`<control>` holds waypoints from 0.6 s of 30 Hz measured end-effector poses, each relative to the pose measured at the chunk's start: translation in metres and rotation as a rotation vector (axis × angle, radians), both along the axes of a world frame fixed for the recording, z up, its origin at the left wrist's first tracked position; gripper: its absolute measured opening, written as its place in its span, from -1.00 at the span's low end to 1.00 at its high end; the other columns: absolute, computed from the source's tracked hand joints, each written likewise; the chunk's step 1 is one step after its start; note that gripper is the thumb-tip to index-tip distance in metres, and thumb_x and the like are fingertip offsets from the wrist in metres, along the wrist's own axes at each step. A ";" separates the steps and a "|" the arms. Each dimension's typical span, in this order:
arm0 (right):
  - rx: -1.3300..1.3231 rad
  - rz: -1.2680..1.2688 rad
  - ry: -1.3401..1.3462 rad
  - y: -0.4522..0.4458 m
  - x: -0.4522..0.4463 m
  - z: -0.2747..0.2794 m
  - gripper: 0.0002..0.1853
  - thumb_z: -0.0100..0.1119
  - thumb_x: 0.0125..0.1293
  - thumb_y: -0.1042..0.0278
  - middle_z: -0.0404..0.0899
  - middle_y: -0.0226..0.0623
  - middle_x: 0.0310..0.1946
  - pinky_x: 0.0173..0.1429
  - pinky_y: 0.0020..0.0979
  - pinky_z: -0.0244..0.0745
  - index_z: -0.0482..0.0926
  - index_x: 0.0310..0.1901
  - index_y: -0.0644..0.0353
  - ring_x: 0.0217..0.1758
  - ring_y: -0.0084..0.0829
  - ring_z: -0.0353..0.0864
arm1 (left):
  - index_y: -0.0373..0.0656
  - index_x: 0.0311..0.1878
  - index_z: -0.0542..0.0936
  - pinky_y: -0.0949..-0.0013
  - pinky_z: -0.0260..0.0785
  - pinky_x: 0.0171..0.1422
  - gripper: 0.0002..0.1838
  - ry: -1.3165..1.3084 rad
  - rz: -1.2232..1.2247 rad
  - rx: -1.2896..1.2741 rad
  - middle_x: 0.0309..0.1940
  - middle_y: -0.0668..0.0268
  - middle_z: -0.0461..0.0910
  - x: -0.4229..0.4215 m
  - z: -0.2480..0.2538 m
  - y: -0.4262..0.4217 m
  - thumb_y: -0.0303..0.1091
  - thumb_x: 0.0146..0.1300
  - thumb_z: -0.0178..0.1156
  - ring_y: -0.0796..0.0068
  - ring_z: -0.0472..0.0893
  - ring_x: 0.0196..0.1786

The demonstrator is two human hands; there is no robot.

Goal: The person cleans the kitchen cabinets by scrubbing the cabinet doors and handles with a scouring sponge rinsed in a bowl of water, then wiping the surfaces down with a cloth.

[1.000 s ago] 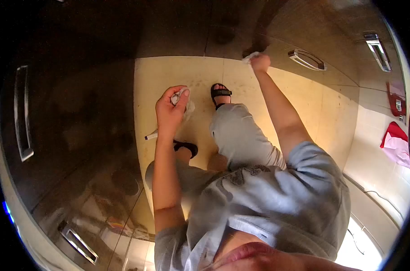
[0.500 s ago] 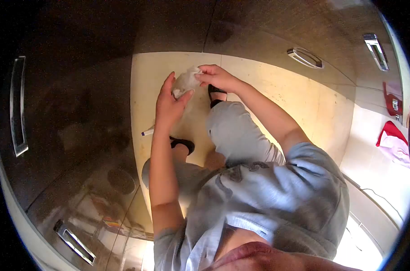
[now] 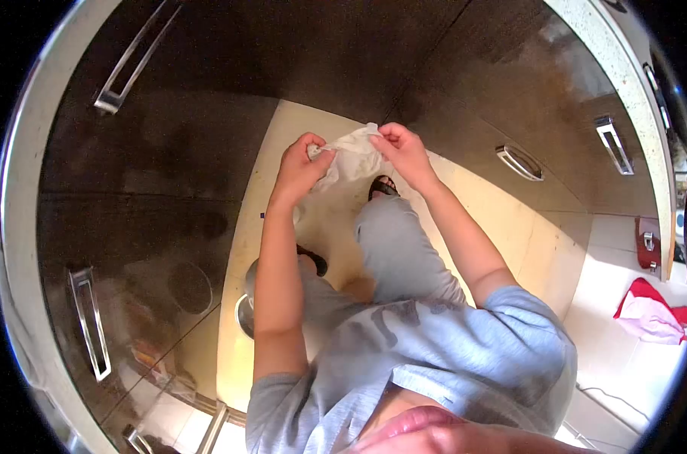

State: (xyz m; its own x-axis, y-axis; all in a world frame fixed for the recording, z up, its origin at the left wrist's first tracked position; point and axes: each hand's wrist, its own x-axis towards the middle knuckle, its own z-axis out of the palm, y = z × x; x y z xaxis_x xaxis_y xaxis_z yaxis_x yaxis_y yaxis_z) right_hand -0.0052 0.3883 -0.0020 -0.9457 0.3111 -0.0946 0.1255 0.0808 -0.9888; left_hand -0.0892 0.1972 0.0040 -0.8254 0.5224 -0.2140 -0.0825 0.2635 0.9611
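A thin, crumpled white piece, cloth or plastic bag (image 3: 352,155), is stretched between my two hands above the floor. My left hand (image 3: 299,171) pinches its left edge between thumb and curled fingers. At the upper right corner, my right hand (image 3: 405,157) grips it in a similar pinch. The middle sags in loose folds. Which material it is, I cannot tell.
Dark glossy cabinets with metal handles (image 3: 520,163) rise ahead and to both sides. Below me is a pale floor (image 3: 502,216). A round metal object (image 3: 244,315) is partly hidden by my left arm. A red and pink cloth (image 3: 649,312) lies at the right.
The white piece was bunched up between my hands and is now spread wider. My hands have moved apart, and the camera view has tilted and shifted.
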 end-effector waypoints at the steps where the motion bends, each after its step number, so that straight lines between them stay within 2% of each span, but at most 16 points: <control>1: -0.023 -0.059 -0.006 0.000 0.001 -0.004 -0.84 0.19 0.21 0.38 0.49 -0.46 -0.44 -0.34 -0.60 0.34 0.44 -0.30 0.24 -0.37 -0.66 0.48 | -0.15 -0.25 0.46 0.45 0.28 -0.45 -0.78 0.126 0.010 -0.085 -0.60 0.37 0.47 0.000 -0.002 0.000 -0.32 0.08 0.24 0.57 0.39 -0.59; 3: -0.046 -0.140 0.006 -0.003 -0.001 -0.001 -0.83 0.23 0.18 0.38 0.52 -0.44 -0.44 -0.35 -0.59 0.36 0.44 -0.31 0.24 -0.38 -0.62 0.52 | -0.12 -0.22 0.46 0.39 0.34 -0.39 -0.77 0.395 0.074 -0.237 -0.51 0.29 0.52 0.006 0.010 -0.002 -0.34 0.06 0.23 0.45 0.47 -0.57; 4: -0.041 -0.090 -0.010 -0.002 -0.003 -0.004 -0.85 0.18 0.22 0.38 0.53 -0.39 -0.31 -0.29 -0.51 0.41 0.43 -0.28 0.19 -0.25 -0.60 0.53 | -0.11 -0.21 0.47 0.39 0.36 -0.38 -0.76 0.482 0.056 -0.174 -0.47 0.29 0.53 0.013 0.011 0.002 -0.34 0.04 0.23 0.44 0.49 -0.54; 6: -0.499 -0.345 0.284 -0.027 -0.015 -0.003 -0.80 0.07 0.29 0.27 0.50 -0.31 -0.16 -0.17 -0.44 0.43 0.42 -0.15 0.18 -0.10 -0.53 0.51 | -0.09 -0.19 0.48 0.38 0.39 -0.35 -0.74 0.683 0.058 -0.025 -0.38 0.27 0.55 0.030 0.019 0.016 -0.35 0.02 0.24 0.41 0.55 -0.47; 7: -0.748 -0.485 0.415 -0.039 -0.008 -0.009 -0.76 0.01 0.32 0.22 0.49 -0.27 -0.08 -0.11 -0.41 0.45 0.41 -0.09 0.17 -0.02 -0.50 0.50 | -0.07 -0.14 0.50 0.34 0.42 -0.27 -0.70 0.759 -0.116 -0.080 -0.33 0.28 0.57 0.043 0.028 0.021 -0.31 0.01 0.25 0.36 0.58 -0.39; 8: -1.143 -0.355 0.117 -0.045 0.004 -0.019 -0.58 -0.22 0.39 0.07 0.40 -0.23 0.09 0.09 -0.31 0.40 0.31 0.14 0.16 0.15 -0.34 0.40 | -0.04 -0.09 0.51 0.31 0.44 -0.19 -0.65 0.849 -0.271 -0.118 -0.27 0.29 0.59 0.049 0.040 0.022 -0.28 0.01 0.26 0.31 0.61 -0.30; 9: -1.264 -0.219 0.127 -0.056 -0.002 -0.013 -0.48 -0.32 0.38 -0.01 0.40 -0.23 0.11 0.18 -0.26 0.35 0.26 0.22 0.15 0.16 -0.24 0.39 | -0.04 -0.08 0.53 0.32 0.44 -0.16 -0.64 0.827 -0.255 -0.098 -0.25 0.29 0.59 0.054 0.042 0.020 -0.26 0.01 0.26 0.30 0.61 -0.27; 11: -1.308 -0.150 0.125 -0.061 -0.003 0.000 -0.51 -0.33 0.38 0.01 0.40 -0.23 0.12 0.17 -0.19 0.36 0.31 0.18 0.13 0.15 -0.27 0.40 | -0.03 -0.06 0.55 0.33 0.45 -0.12 -0.63 0.769 -0.228 -0.059 -0.20 0.28 0.59 0.058 0.041 0.022 -0.23 0.01 0.26 0.28 0.61 -0.22; 14: -1.116 -0.047 0.324 -0.040 -0.012 -0.020 -0.49 -0.36 0.38 0.08 0.35 -0.16 0.18 0.33 -0.21 0.19 0.28 0.21 0.21 0.29 -0.23 0.27 | -0.08 -0.11 0.59 0.37 0.44 -0.11 -0.68 0.685 -0.072 0.101 -0.17 0.26 0.60 0.047 0.037 0.018 -0.25 0.04 0.26 0.33 0.62 -0.20; 15: -1.131 -0.249 0.169 -0.047 -0.015 0.011 -0.50 -0.39 0.39 0.11 0.32 -0.18 0.21 0.35 -0.21 0.15 0.24 0.23 0.23 0.30 -0.25 0.25 | -0.11 -0.13 0.60 0.39 0.44 -0.11 -0.70 0.546 -0.047 0.128 -0.18 0.25 0.61 0.045 0.034 0.017 -0.25 0.05 0.26 0.36 0.61 -0.21; 17: -1.053 -0.039 0.244 -0.048 -0.015 0.019 -0.47 -0.41 0.40 0.06 0.31 -0.19 0.21 0.37 -0.22 0.11 0.23 0.24 0.23 0.30 -0.26 0.24 | -0.17 -0.16 0.61 0.41 0.42 -0.11 -0.72 0.267 0.018 0.174 -0.20 0.23 0.62 0.034 0.029 0.018 -0.25 0.08 0.26 0.41 0.60 -0.22; 18: -1.084 -0.007 0.225 -0.050 -0.015 0.024 -0.45 -0.42 0.41 0.02 0.30 -0.19 0.22 0.37 -0.21 0.11 0.23 0.25 0.23 0.29 -0.25 0.25 | -0.24 -0.14 0.59 0.43 0.41 -0.14 -0.66 0.166 0.129 0.215 -0.26 0.21 0.62 0.029 0.030 0.021 -0.22 0.07 0.29 0.47 0.58 -0.23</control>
State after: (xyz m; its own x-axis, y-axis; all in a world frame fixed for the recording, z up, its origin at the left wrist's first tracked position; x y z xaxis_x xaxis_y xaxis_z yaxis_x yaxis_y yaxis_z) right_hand -0.0205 0.3386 0.0225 -0.9740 0.1731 -0.1462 -0.0691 -0.8416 -0.5357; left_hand -0.0598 0.2178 0.0336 -0.9023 0.4298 0.0335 0.0607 0.0497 0.9969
